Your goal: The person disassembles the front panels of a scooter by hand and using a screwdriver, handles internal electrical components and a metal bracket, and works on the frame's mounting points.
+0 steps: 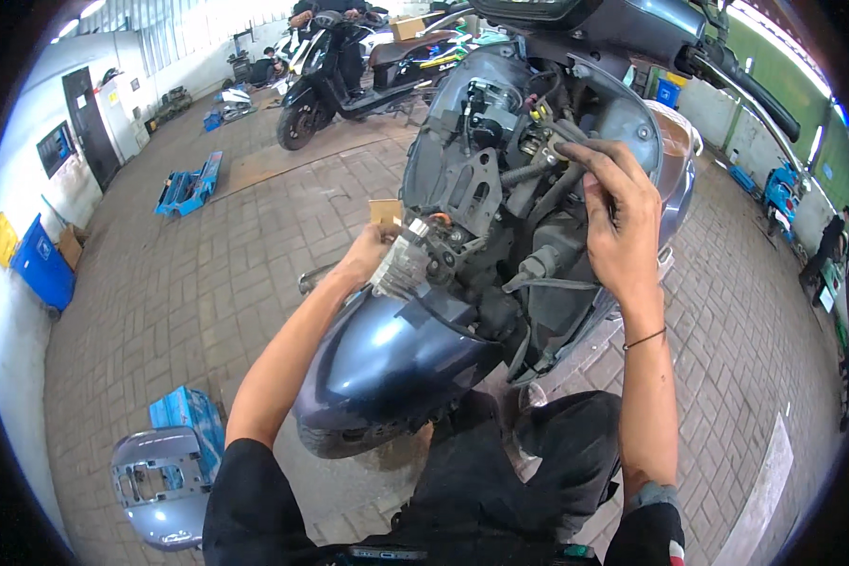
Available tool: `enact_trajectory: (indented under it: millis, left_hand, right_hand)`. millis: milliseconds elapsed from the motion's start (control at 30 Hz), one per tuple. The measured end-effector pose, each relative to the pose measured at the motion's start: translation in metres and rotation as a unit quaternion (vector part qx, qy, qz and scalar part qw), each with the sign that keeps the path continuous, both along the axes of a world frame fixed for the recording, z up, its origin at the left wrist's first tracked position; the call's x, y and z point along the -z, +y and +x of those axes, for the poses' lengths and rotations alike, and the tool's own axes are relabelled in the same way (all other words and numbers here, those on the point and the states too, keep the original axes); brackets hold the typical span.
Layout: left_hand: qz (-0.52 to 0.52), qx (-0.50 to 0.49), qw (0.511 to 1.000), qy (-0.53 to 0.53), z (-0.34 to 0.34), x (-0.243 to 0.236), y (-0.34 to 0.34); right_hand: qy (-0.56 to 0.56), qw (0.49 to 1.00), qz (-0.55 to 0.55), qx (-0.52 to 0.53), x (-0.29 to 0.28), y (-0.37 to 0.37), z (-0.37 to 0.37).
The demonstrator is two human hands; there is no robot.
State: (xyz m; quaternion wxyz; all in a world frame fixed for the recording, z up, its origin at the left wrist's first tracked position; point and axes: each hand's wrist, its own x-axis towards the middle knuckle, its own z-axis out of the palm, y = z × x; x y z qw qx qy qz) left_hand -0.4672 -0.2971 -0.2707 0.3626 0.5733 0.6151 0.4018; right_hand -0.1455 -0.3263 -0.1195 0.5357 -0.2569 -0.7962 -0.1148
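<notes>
Brick paving [255, 274] bears a white-marked blue bin [43, 266] and, centrally, a glossy blue-grey scooter [391, 349], wiring [539, 112] exposed. Left hand [368, 253] pinches a tan card [385, 210]; right hand [623, 222] curls above, its grip unclear.

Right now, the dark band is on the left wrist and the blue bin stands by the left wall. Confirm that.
Wrong side: the head view shows the dark band at the wrist of the right hand. The blue bin stands by the left wall.
</notes>
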Motion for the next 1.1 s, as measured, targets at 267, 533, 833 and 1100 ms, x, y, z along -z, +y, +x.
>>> enact_trajectory:
  millis: [267, 533, 833, 1100]
  left_hand:
    - [0.395, -0.080, 0.906, -0.130, 0.000, -0.050, 0.033]
    - [0.351, 0.000, 0.936, -0.030, 0.032, -0.093, 0.059]
    - [0.288, 0.066, 0.948, -0.118, 0.031, -0.086, 0.072]
    - [0.312, 0.090, 0.937, -0.127, 0.032, -0.082, 0.064]
  right_hand:
    - [-0.111, 0.989, -0.047, 0.087, -0.008, 0.006, -0.022]
    - [-0.144, 0.968, 0.102, 0.178, -0.043, 0.011, -0.051]
    - [-0.228, 0.954, 0.068, 0.184, -0.052, 0.070, -0.073]
    - [-0.321, 0.928, 0.067, 0.175, -0.063, 0.082, -0.093]
